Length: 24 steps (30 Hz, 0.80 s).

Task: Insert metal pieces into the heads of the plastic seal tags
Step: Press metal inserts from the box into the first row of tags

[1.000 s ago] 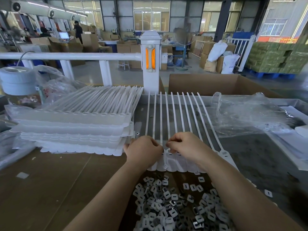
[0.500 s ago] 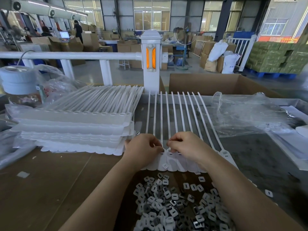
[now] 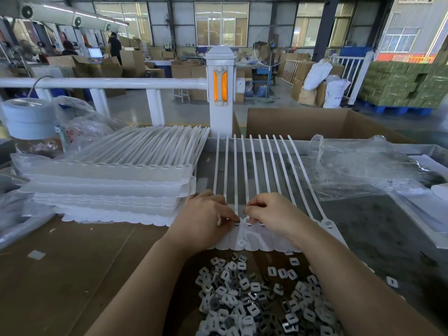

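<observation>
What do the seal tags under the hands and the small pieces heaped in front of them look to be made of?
Seal tags: white plastic by their look, matte, slightly translucent, with thin moulded straps. Small pieces: mixed; many show white plastic-looking frames around a slot, others glint dark and shiny like metal. Whether each piece combines both cannot be told.

Bare forearms, no visible sleeves

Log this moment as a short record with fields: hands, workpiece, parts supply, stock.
left hand: fingers pinching at the heads of the tag strip
right hand: fingers pinching at the same spot
workpiece: flat row of joined white plastic seal tags, tails pointing away
parts supply: pile of small square metal-and-plastic pieces in front of the tag heads
stock: stack of white tag strips to the left
</observation>
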Motion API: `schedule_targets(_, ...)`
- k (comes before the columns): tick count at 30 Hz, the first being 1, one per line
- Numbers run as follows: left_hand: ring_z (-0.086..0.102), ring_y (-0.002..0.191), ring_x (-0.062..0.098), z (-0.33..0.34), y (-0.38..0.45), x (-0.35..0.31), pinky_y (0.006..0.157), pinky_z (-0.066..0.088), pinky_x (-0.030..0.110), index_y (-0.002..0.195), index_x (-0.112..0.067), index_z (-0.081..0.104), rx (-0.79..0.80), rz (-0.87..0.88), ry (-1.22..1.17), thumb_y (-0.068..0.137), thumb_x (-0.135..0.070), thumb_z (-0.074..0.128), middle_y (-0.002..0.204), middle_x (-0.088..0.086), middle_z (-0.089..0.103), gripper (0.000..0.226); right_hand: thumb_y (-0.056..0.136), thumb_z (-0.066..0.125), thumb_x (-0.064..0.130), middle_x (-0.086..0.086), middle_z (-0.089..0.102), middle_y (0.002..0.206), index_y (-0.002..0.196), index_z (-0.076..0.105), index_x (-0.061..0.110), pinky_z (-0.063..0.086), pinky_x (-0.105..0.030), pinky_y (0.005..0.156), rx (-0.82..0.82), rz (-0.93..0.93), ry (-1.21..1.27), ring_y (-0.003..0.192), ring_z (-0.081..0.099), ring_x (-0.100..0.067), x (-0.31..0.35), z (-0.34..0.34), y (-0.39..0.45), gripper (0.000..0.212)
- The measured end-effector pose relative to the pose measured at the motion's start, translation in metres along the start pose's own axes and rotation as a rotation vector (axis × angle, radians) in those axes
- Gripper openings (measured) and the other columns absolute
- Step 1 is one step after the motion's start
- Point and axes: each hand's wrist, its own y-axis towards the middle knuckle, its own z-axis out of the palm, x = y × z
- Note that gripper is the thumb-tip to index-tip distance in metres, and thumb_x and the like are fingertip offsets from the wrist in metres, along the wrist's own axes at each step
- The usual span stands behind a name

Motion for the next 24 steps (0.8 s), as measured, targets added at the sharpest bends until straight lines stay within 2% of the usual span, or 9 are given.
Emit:
schedule_targets(4, 0.047, 0.083, 0.007, -0.0014, -0.0018, -0.0002, 0.08, 0.042, 0.033, 0.097, -0.039, 0.077, -0.011, 0.02, -0.011, 0.089, -0.035, 0.069, 0.08, -0.016, 0.061, 0.012, 0.095, 0.062, 0.031, 0.008, 0.071, 0.082, 0.086, 0.061, 0.033, 0.044, -0.02, 0.066, -0.003, 0.009, -0.001, 0.07, 0.065, 0.006, 0.0008, 0.0004, -0.0004, 0.01)
schedule_targets(8, 0.047, 0.082, 0.008, -0.0017, -0.0021, -0.0023, 0.073, 0.039, 0.028, 0.094, -0.038, 0.077, -0.031, -0.011, -0.043, 0.087, -0.032, 0.071, 0.078, -0.019, 0.056, 0.011, 0.096, 0.062, 0.031, 0.009, 0.07, 0.082, 0.087, 0.061, 0.033, 0.042, -0.019, 0.065, 0.001, 0.0, 0.003, 0.065, 0.061, 0.015, 0.0006, 0.001, -0.0011, 0.009)
schedule_targets(14, 0.048, 0.094, 0.007, 0.0014, -0.0021, -0.0026, 0.084, 0.039, 0.029, 0.098, -0.041, 0.076, 0.021, -0.138, -0.111, 0.089, -0.032, 0.068, 0.092, -0.015, 0.063, 0.015, 0.096, 0.061, 0.031, 0.01, 0.069, 0.083, 0.089, 0.061, 0.033, 0.041, -0.019, 0.063, 0.004, -0.006, 0.0, 0.063, 0.06, 0.017, 0.0011, 0.0009, -0.0009, 0.008)
schedule_targets(19, 0.054, 0.089, 0.005, 0.0035, -0.0016, -0.0019, 0.081, 0.047, 0.028, 0.085, -0.038, 0.073, 0.005, -0.175, -0.282, 0.085, -0.02, 0.075, 0.086, -0.016, 0.064, 0.018, 0.096, 0.061, 0.031, 0.011, 0.069, 0.082, 0.084, 0.06, 0.034, 0.041, -0.019, 0.064, 0.001, -0.014, 0.006, 0.065, 0.06, 0.017, -0.0001, 0.001, 0.0, 0.012)
schedule_targets(24, 0.053, 0.082, -0.002, 0.0073, -0.0024, -0.0002, 0.073, 0.041, 0.017, 0.09, -0.037, 0.067, 0.0, -0.253, -0.326, 0.084, -0.022, 0.073, 0.083, -0.02, 0.058, 0.017, 0.095, 0.061, 0.031, 0.011, 0.068, 0.081, 0.083, 0.06, 0.035, 0.041, -0.018, 0.063, -0.003, -0.012, -0.004, 0.064, 0.061, 0.013, -0.0001, 0.0018, 0.0008, 0.013)
